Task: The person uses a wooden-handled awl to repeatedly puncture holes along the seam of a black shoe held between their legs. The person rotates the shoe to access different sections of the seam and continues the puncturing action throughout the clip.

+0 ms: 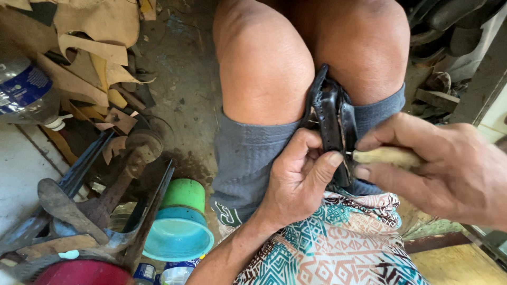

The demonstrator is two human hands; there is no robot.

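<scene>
Black leather piece (pixel 331 113) sits clamped upright between the person's knees, left hand (pixel 296 182) pinching its lower edge, right hand (pixel 449 169) closed on a pale-handled awl (pixel 388 157) with the tip at the leather. Stitching looks mid-way; how much seam is finished can't be told. Leather scraps (pixel 95 47), iron shoe last (pixel 127 174) and green-blue tub (pixel 179 224) lie on the floor left.

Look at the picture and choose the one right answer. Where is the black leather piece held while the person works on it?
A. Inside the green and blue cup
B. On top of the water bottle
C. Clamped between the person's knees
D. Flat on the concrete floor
C: the black leather piece stands upright, squeezed between the two bare knees, while the left hand steadies it and the right hand presses a pale-handled tool against it.
</scene>
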